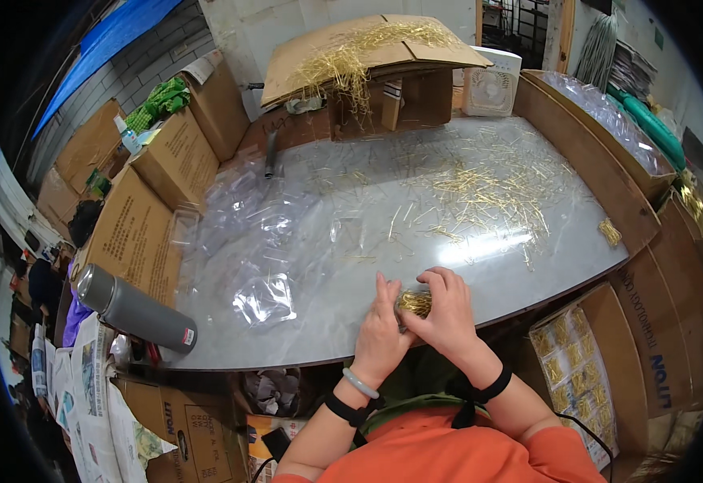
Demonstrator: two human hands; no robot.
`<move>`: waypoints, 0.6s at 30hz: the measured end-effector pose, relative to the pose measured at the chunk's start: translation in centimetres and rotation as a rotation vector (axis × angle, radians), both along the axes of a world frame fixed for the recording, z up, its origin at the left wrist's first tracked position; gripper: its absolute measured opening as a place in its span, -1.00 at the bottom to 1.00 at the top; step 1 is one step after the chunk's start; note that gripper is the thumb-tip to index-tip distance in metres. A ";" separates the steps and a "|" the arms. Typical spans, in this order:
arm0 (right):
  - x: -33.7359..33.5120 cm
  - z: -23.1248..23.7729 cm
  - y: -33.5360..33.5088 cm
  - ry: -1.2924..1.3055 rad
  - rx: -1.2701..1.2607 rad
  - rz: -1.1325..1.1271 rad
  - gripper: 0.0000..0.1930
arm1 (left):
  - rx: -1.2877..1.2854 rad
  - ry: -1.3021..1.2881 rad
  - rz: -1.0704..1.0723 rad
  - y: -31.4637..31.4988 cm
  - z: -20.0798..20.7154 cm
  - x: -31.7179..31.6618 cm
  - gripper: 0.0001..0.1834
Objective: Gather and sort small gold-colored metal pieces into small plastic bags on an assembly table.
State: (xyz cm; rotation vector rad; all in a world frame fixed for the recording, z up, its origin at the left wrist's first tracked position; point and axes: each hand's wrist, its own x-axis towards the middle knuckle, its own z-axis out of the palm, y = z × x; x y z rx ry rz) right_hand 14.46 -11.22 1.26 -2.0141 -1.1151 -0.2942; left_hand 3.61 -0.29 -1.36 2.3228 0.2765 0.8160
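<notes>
Close to the table's front edge, a small bundle of gold wire pieces (416,303) is held between my two hands. My left hand (385,326) grips it from the left, with some fingers stretched upward. My right hand (446,310) curls over its right side, thumb along the near side. Parts of the bundle are hidden by my fingers. Beyond them, loose gold wire pieces (492,197) lie scattered over the grey tabletop (343,322). To the left is a pile of clear plastic packs (267,298).
A grey bottle (138,310) lies tilted at the left edge, beside cardboard boxes (138,233). At the back, a cardboard shelf (399,60) carries more wire, with a white fan (492,84) alongside. A small wire bundle (609,232) sits far right; packed wire (573,362) fills a box below.
</notes>
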 end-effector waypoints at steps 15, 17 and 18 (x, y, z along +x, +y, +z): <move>0.1 -0.5 0.6 -0.110 -0.003 -0.050 -0.58 | 0.001 -0.063 -0.038 0.4 -0.7 0.1 0.21; 0.0 -0.6 0.7 -0.070 -0.002 -0.055 -0.60 | -0.010 -0.068 -0.070 0.5 -0.6 0.0 0.21; 0.1 -0.5 0.7 -0.084 -0.010 -0.037 -0.61 | -0.020 -0.068 -0.090 0.6 -0.5 -0.1 0.22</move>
